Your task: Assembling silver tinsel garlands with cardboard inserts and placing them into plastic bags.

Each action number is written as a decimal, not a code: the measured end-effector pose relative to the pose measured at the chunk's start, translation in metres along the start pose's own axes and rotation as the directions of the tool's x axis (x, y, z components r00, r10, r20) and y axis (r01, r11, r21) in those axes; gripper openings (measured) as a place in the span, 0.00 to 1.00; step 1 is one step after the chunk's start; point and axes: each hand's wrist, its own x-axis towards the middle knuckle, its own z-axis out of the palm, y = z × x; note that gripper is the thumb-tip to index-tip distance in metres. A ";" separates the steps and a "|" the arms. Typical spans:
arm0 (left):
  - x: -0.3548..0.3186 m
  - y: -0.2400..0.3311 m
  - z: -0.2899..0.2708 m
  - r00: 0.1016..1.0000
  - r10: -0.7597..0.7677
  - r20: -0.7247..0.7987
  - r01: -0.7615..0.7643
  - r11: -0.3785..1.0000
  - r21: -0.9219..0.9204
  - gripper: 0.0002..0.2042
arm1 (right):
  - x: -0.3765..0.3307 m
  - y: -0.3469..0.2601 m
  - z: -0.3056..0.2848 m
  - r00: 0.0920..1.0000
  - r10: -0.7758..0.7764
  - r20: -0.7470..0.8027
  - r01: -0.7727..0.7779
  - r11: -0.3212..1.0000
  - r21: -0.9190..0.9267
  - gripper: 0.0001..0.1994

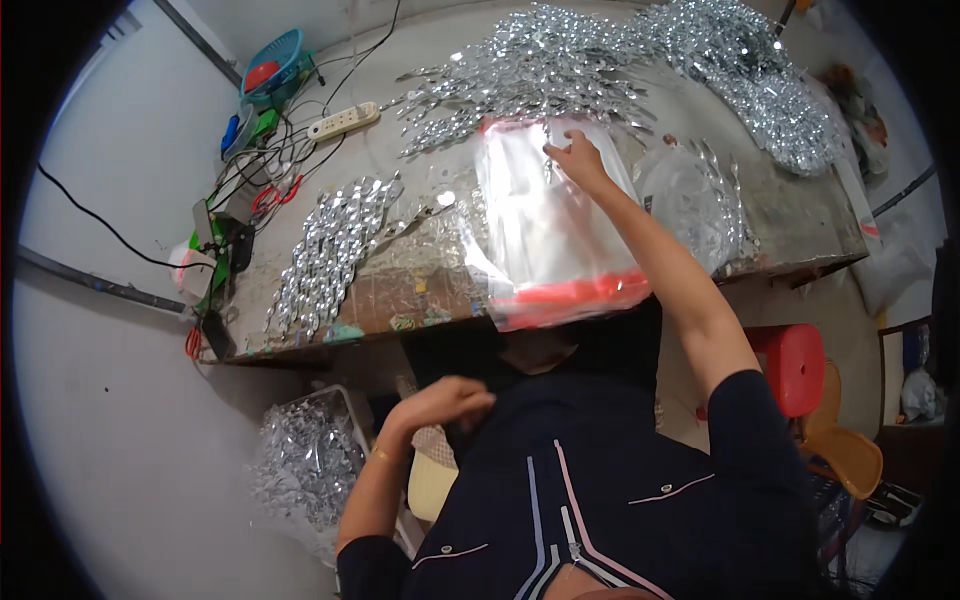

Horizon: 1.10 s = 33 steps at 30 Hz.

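Over the far end of a stack of clear plastic bags (pixel 555 225) with red edges, my right hand (pixel 580 162) reaches out, thumb and fingers closed on a small shiny silver strand (pixel 548 168). The bags lie at the table's near edge. My left hand (pixel 450 400) is below that edge, close to my body, fingers curled in and somewhat blurred; I see nothing in it. Left of the bags, a bundle of twisted silver strands (pixel 330 250) lies spread on the table. A large heap of the same strands (pixel 530 65) is just beyond the bags.
The worn table (pixel 430 285) carries a power strip (pixel 343 122), tangled cables, red-handled scissors (pixel 275 195) and a teal basket (pixel 275 65) on its left. A clear plastic bag (pixel 690 195) lies right of the stack. A bin of silver scraps (pixel 310 455) and a red stool (pixel 795 370) stand below.
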 end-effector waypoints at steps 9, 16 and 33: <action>0.057 0.072 -0.008 0.632 0.363 -0.685 -0.631 0.754 -0.182 0.10 | -0.039 -0.016 0.027 0.985 0.082 0.153 -0.110 0.977 0.182 0.28; 0.074 0.070 -0.047 0.474 0.293 -0.830 -0.781 0.576 -0.242 0.15 | -0.184 -0.044 -0.038 0.922 0.102 0.372 -0.318 0.749 0.582 0.20; 0.129 0.150 -0.097 0.427 0.380 -0.820 -0.882 0.373 -0.287 0.21 | -0.230 -0.058 -0.090 0.916 -0.193 0.351 0.096 0.956 0.276 0.19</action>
